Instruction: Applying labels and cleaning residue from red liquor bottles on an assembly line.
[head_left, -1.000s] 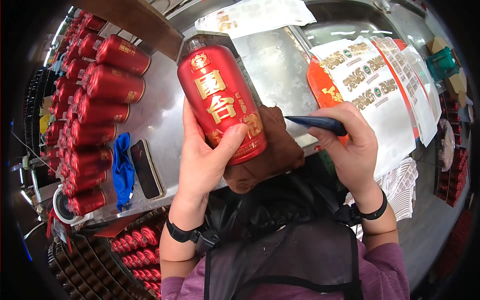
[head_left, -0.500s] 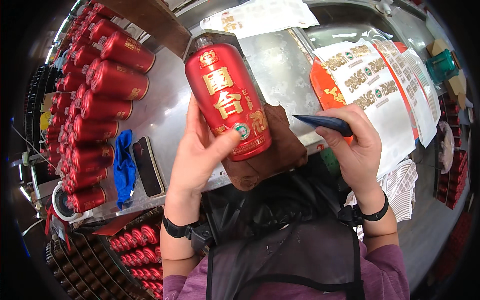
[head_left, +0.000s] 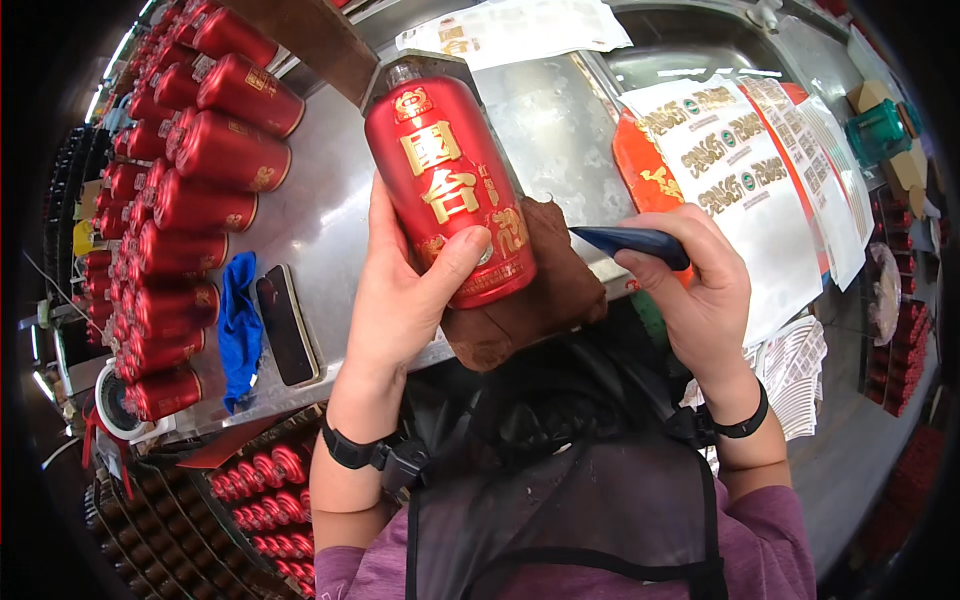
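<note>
A glossy red bottle with raised gold characters and a clear neck leans over the bench, its neck pointing away from me. My left hand is closed round its lower left side, the thumb pressed on its front near the base and partly covering a small round emblem. Under the bottle's lower end lies a folded brown cloth. To the right, my right hand grips a dark blue tool with a slim pointed tip. That tip points left toward the bottle and is apart from it.
Rows of red bottles stand along the left. A blue cloth and a phone lie beside them on the metal bench. Sheets of gold decals cover an orange-red piece at right; another sheet lies at the far side.
The left thumb has shifted up slightly and now covers more of the round emblem. Both hands, the bottle and the tool keep nearly the same positions, while the whole view has shifted slightly.
</note>
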